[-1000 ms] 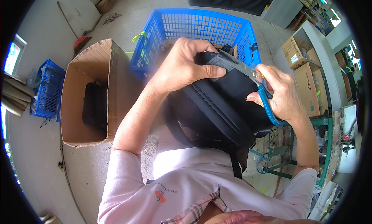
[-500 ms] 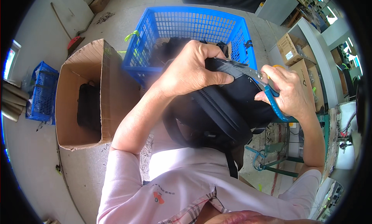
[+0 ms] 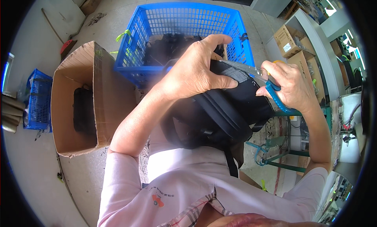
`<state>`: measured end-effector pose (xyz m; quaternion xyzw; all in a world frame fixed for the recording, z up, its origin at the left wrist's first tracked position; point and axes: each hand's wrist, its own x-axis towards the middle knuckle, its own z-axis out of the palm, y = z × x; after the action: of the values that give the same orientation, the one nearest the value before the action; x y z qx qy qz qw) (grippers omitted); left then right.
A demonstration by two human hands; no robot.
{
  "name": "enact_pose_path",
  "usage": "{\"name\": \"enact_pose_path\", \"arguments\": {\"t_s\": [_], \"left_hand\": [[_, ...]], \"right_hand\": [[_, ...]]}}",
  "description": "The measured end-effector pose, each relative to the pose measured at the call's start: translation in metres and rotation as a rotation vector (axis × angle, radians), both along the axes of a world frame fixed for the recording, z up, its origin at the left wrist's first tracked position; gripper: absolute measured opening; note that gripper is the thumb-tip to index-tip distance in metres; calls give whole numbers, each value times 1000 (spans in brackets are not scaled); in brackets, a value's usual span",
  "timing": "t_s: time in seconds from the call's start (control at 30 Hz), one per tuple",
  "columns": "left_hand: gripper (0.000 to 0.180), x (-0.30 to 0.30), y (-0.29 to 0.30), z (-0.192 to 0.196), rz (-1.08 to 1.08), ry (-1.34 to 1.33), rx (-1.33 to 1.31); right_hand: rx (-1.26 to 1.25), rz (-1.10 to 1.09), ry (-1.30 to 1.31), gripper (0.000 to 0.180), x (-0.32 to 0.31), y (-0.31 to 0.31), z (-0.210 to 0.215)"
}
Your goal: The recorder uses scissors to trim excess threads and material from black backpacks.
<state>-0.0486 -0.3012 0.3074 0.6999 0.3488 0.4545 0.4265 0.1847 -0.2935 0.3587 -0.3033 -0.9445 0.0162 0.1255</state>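
A black bag [image 3: 251, 101] with a wide stitched strap rests on my lap, its upper edge turned up and showing grey material. My left hand [image 3: 192, 73] grips that edge, thumb lying on the near face and index finger lifted away; its other fingers are hidden behind. In my right hand [image 3: 292, 85] is a pair of scissors [image 3: 278, 97] with a blue handle loop and a bit of yellow at the other. The blades point left along the edge of the bag, toward the gap between my left thumb and index finger.
A blue plastic crate [image 3: 184, 7] holding black items stands just beyond my hands. To the left is an open cardboard box [image 3: 63, 105] with a black item inside. Another blue crate [image 3: 39, 101] sits by the wall. On the right are a green metal frame [image 3: 282, 156] and cartons [image 3: 286, 40].
My left index finger has risen off the bag's edge, widening the gap from the thumb. The scissor blades now reach farther left along the edge. The view has shifted slightly.
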Motion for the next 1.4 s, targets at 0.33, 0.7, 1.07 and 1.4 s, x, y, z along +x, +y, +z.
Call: {"name": "enact_pose_path", "arguments": {"t_s": [0.33,0.7,1.07,1.4], "left_hand": [[72,-3,3,6,181,17,293],[39,-50,-15,-46,419,-681,-332],[24,-72,24,38,-61,388,51],[19,-19,17,6,-318,286,-121]], "right_hand": [[-678,-176,746,38,-32,-5,-34],[-337,-86,1490,55,-16,16,-14],[-948,-307,921,39,19,-66,-131],[-453,-268,424,67,10,-42,-38]]}}
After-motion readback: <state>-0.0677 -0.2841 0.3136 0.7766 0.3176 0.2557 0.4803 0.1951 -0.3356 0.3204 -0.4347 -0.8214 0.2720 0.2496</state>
